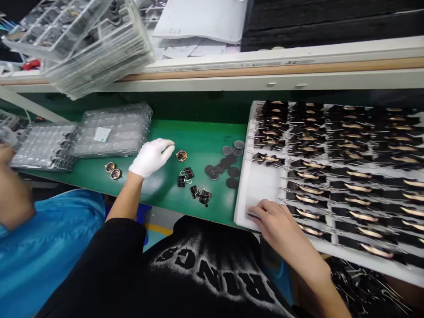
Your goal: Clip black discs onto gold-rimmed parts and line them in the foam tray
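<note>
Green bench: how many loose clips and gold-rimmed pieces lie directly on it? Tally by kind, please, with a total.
Clips: 4, in two pairs
Gold-rimmed pieces: 3, one near the gloved left hand, two together farther left
Total: 7

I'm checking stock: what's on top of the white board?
Rows of black clips with gold-coloured pieces. The right hand, pinching a dark piece, covers part of the white board; what lies beneath is hidden.

The desk [198,132] is glossy; clips [181,181] near its front edge show shiny metal; the glove [150,158] looks cloth, the foam [260,181] matt, trays [122,128] plastic.
</note>
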`<action>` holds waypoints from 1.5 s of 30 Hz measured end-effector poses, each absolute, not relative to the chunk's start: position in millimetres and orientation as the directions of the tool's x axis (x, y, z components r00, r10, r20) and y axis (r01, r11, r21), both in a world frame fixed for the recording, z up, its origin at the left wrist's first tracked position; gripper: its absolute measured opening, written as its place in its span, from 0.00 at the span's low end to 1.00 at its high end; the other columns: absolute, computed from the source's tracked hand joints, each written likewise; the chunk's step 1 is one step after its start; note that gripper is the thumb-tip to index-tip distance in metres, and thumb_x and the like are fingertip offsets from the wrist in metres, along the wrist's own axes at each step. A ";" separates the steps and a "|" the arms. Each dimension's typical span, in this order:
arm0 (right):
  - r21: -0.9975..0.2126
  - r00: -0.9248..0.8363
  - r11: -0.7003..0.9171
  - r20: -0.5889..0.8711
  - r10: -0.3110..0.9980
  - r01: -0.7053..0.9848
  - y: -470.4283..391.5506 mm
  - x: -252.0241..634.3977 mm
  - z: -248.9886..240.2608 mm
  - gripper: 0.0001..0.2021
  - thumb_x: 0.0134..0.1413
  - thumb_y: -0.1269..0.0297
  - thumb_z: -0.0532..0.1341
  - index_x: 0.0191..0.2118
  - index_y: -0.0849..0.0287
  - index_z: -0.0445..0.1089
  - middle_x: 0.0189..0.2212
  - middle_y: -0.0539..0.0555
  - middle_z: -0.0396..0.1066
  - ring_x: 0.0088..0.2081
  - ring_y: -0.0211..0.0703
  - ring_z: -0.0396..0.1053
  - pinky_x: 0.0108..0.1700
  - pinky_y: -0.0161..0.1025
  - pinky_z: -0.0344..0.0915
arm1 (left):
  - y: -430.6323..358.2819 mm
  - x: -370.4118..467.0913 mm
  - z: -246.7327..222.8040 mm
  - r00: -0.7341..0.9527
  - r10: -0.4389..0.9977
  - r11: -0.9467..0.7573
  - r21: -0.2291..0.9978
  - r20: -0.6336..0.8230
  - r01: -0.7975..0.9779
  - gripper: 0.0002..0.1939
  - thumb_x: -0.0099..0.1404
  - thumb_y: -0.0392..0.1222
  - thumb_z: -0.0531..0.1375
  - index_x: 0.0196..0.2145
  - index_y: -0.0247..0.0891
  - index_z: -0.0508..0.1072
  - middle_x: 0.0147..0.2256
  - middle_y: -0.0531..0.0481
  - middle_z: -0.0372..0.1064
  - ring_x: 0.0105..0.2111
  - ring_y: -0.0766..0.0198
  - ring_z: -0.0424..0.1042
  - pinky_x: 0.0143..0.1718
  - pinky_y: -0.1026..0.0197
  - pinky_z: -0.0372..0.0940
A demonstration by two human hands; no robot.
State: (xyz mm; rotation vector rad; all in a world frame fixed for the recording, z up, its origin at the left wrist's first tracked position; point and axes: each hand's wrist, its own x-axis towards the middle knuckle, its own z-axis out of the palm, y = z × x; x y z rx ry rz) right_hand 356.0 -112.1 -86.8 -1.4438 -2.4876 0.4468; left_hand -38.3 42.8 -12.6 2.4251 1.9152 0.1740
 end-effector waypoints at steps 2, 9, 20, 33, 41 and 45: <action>-0.407 -0.473 0.451 0.052 0.880 0.795 -107.4 356.1 -84.0 0.12 0.72 0.68 0.52 0.47 0.56 0.74 0.39 0.57 0.71 0.37 0.51 0.71 0.42 0.49 0.65 | 28.8 -46.7 -25.1 0.092 0.996 -0.091 0.105 -0.007 0.990 0.23 0.75 0.57 0.49 0.41 0.42 0.79 0.41 0.45 0.81 0.41 0.53 0.78 0.42 0.56 0.65; -0.766 -0.154 0.300 0.259 0.953 0.569 -74.4 313.7 -63.0 0.08 0.70 0.60 0.62 0.49 0.52 0.75 0.40 0.53 0.75 0.34 0.44 0.72 0.38 0.43 0.69 | 40.6 -24.3 -61.5 -0.229 0.970 0.237 0.116 -0.079 0.965 0.30 0.69 0.71 0.50 0.41 0.41 0.74 0.36 0.42 0.80 0.40 0.47 0.79 0.37 0.56 0.63; -0.999 -0.061 0.001 -0.001 0.998 0.032 -49.7 273.8 -81.8 0.13 0.62 0.53 0.67 0.46 0.56 0.76 0.38 0.55 0.80 0.38 0.46 0.80 0.40 0.42 0.73 | 67.0 -11.8 -60.1 0.025 0.976 -0.010 0.070 -0.215 0.998 0.17 0.72 0.51 0.50 0.47 0.39 0.73 0.41 0.40 0.80 0.40 0.50 0.78 0.37 0.56 0.63; -0.999 -0.059 -0.027 -0.025 0.998 -0.039 -43.8 260.4 -78.0 0.12 0.59 0.54 0.68 0.45 0.55 0.77 0.41 0.55 0.78 0.40 0.47 0.81 0.42 0.42 0.76 | 90.5 -15.2 -48.9 0.103 0.930 -0.127 -0.045 -0.352 0.991 0.21 0.64 0.59 0.55 0.37 0.41 0.80 0.37 0.39 0.80 0.38 0.44 0.78 0.36 0.54 0.65; -0.976 0.018 0.213 0.214 0.977 0.054 -30.7 246.1 -71.4 0.09 0.61 0.64 0.67 0.46 0.53 0.81 0.47 0.56 0.74 0.46 0.46 0.79 0.52 0.45 0.80 | 90.2 -3.0 -45.6 0.260 0.948 -0.265 -0.001 -0.185 0.964 0.17 0.64 0.49 0.55 0.37 0.35 0.78 0.35 0.33 0.78 0.38 0.41 0.78 0.35 0.52 0.64; -0.868 0.021 0.381 0.408 0.913 0.319 -26.0 245.7 -71.5 0.11 0.62 0.69 0.65 0.48 0.53 0.81 0.46 0.56 0.77 0.46 0.47 0.79 0.51 0.48 0.80 | 81.7 4.3 -47.3 0.305 0.949 -0.295 0.114 -0.082 0.949 0.14 0.67 0.49 0.56 0.33 0.38 0.75 0.32 0.42 0.78 0.35 0.52 0.78 0.36 0.57 0.65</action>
